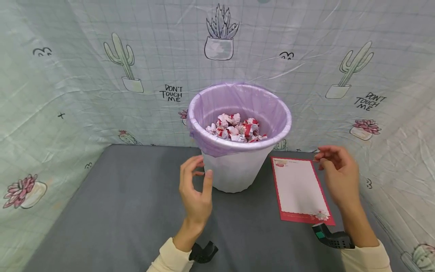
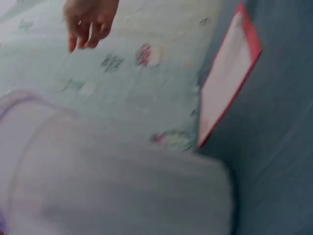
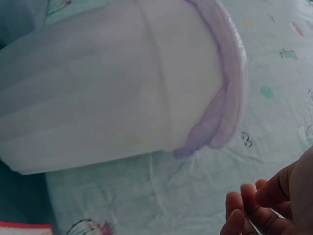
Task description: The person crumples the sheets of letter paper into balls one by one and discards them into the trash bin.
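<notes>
A white waste bin (image 1: 234, 170) stands upright on the grey table, lined with a purple plastic bag (image 1: 239, 96) folded over its rim. Inside lie several crumpled red-and-white paper balls (image 1: 234, 128). My left hand (image 1: 196, 192) is held by the bin's left side, thumb and fingers apart and holding nothing; whether the fingertips touch the bin cannot be told. Above the right edge of a red-bordered sheet of paper (image 1: 300, 187) hovers my right hand (image 1: 340, 173), its fingers loosely bent with nothing in them. The sheet lies flat, right of the bin.
Behind and at both sides hangs a pale curtain (image 1: 153, 49) printed with cacti and lettering. The grey tabletop (image 1: 112, 211) stretches left of the bin. A black wrist camera (image 1: 333, 238) sits on the right wrist, another (image 1: 204, 252) on the left.
</notes>
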### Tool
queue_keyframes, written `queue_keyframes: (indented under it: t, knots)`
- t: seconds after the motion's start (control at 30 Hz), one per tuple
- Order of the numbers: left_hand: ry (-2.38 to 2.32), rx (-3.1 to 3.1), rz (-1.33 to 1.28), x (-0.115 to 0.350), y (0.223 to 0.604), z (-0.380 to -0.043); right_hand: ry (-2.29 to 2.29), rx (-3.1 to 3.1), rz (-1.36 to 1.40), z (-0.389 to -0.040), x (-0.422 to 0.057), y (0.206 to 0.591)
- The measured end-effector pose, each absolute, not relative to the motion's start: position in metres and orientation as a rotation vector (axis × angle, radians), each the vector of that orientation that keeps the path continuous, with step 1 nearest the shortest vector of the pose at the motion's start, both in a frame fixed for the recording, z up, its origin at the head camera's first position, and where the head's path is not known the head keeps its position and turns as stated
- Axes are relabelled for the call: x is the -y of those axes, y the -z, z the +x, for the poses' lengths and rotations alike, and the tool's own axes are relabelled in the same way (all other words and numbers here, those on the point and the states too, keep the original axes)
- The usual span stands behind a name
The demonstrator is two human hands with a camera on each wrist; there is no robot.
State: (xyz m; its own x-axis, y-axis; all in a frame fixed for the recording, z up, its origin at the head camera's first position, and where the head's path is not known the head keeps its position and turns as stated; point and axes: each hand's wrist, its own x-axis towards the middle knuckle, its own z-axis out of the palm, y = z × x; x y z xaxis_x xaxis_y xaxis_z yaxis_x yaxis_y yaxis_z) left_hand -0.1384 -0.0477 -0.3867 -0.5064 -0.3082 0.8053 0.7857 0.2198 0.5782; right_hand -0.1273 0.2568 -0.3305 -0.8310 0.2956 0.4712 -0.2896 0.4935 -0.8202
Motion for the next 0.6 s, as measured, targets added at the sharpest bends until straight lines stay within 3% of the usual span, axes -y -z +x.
queue_keyframes:
  t: [0.33, 0.6]
  knots:
    - [1.659, 1.827, -0.631, -0.021, 0.458, -0.095, -1.303, 2.304, -0.168, -0.109, -0.277, 0.391]
    - [1.894, 2.159, -0.636, -0.052, 0.485, -0.088, -1.280, 2.322, -0.248, -0.093, -0.289, 0.425]
